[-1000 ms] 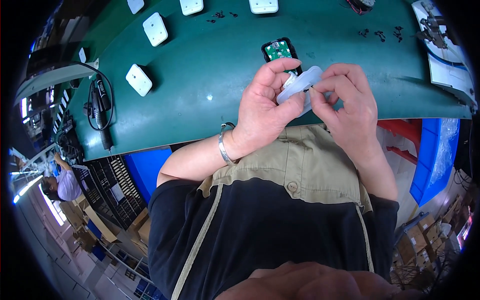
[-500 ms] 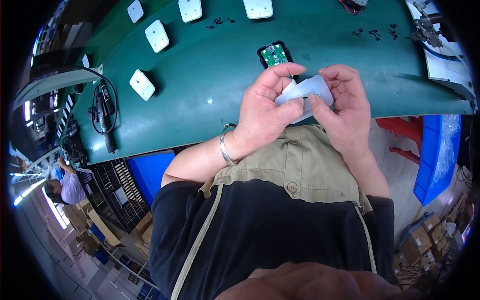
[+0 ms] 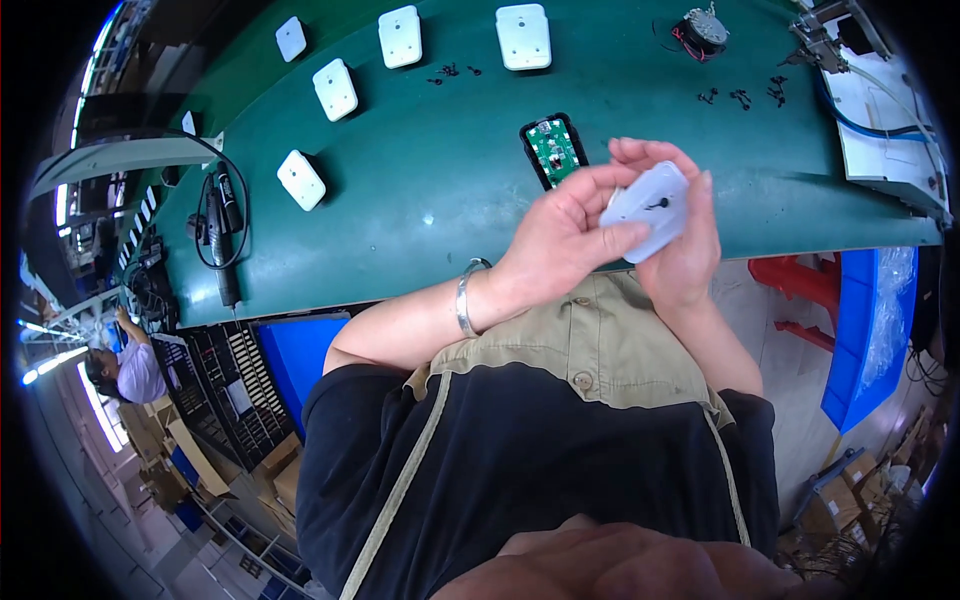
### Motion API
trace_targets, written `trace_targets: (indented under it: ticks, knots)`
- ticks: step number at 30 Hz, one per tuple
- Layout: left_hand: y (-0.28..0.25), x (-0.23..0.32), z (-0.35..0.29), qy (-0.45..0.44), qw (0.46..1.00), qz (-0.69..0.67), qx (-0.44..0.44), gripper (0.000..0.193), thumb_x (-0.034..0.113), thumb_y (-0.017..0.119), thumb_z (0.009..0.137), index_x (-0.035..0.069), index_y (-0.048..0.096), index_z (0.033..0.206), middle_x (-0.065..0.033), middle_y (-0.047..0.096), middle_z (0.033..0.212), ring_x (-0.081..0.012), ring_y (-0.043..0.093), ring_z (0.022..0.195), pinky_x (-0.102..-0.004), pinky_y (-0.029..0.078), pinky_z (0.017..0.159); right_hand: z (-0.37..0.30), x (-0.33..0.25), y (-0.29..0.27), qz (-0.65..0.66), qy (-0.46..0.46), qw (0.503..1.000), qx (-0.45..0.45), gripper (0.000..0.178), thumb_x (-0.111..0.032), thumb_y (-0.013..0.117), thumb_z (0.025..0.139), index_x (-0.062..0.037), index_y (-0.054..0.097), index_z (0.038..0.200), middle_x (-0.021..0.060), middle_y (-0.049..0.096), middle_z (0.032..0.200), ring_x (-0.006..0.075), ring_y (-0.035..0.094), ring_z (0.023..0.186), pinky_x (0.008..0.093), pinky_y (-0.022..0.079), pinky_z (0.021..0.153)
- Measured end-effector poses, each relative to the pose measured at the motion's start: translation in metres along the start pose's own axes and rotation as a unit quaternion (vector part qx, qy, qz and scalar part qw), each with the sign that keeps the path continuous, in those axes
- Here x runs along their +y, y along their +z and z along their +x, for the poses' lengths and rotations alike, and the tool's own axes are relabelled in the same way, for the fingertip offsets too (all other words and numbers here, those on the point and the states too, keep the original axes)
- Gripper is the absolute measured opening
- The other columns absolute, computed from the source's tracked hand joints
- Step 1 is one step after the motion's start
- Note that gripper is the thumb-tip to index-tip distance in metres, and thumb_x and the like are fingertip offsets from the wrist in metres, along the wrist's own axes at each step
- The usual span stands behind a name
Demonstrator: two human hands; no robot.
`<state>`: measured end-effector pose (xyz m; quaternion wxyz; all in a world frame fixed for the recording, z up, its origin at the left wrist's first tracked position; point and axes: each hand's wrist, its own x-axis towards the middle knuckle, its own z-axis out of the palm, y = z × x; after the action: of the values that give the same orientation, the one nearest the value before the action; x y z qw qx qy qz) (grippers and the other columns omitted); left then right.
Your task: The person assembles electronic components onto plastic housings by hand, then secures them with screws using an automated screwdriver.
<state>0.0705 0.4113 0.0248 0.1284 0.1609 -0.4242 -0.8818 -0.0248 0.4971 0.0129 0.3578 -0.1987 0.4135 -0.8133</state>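
A whitish plastic cover (image 3: pixel 640 212) is held up between my hands above the table's near edge. A small black piece (image 3: pixel 661 203) lies on its face. My left hand (image 3: pixel 555 240) grips the cover's left side, thumb on the face and fingers behind it. My right hand (image 3: pixel 690 255) closes round its right side, with part of its fingers hidden behind the cover. Just beyond my left fingers a black case with a green circuit board (image 3: pixel 552 146) rests on the table, its near end partly covered by my hand.
Several white covers (image 3: pixel 301 180) lie at the left and far side of the green table (image 3: pixel 420 160). Small black parts (image 3: pixel 740 98) sit in groups. A round motor-like part (image 3: pixel 704 32) and metal fixture (image 3: pixel 825 45) stand far right, an electric screwdriver (image 3: pixel 222 245) left. A person (image 3: pixel 135 370) is at far left.
The cover has been tilted up so its face with the black piece shows. My right thumb has come off the face to the cover's right edge. The view has shifted slightly.
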Motion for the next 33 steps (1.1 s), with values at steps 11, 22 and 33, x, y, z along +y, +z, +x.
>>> trace_targets:
  ticks: [11,22,33]
  knots:
    - [-0.056,0.032,0.003,0.234,0.701,0.671,0.066,0.091,0.024,0.082,0.05,0.002,0.036,0.125,-0.0173,0.048,0.114,-0.0349,0.044,0.107,-0.0402,0.038,0.091,0.024,0.007,-0.01,0.156,0.149,0.97,0.111,0.044,-0.037,0.035,0.092,0.0013,0.044,0.112,0.0159,0.056,0.099,0.0274,0.056,0.093,0.0385,0.046,0.084]
    - [-0.061,0.017,0.013,0.203,0.871,0.446,0.028,0.088,0.015,0.081,0.055,0.002,0.032,0.127,-0.013,0.046,0.114,-0.0248,0.05,0.103,-0.0353,0.044,0.086,0.025,0.016,-0.016,0.24,0.227,0.937,0.115,0.043,-0.037,0.037,0.092,0.0013,0.048,0.109,0.0158,0.057,0.096,0.026,0.057,0.089,0.0383,0.046,0.083]
    - [-0.012,0.067,0.012,0.255,0.738,0.62,-0.076,0.059,0.006,0.074,0.056,0.004,0.052,0.111,-0.0143,0.048,0.107,-0.029,0.049,0.1,-0.0331,0.047,0.077,0.016,0.0,-0.014,0.31,0.269,0.906,0.103,0.063,-0.055,0.032,0.088,0.0003,0.044,0.115,0.0128,0.054,0.102,0.0243,0.053,0.094,0.0407,0.043,0.087]
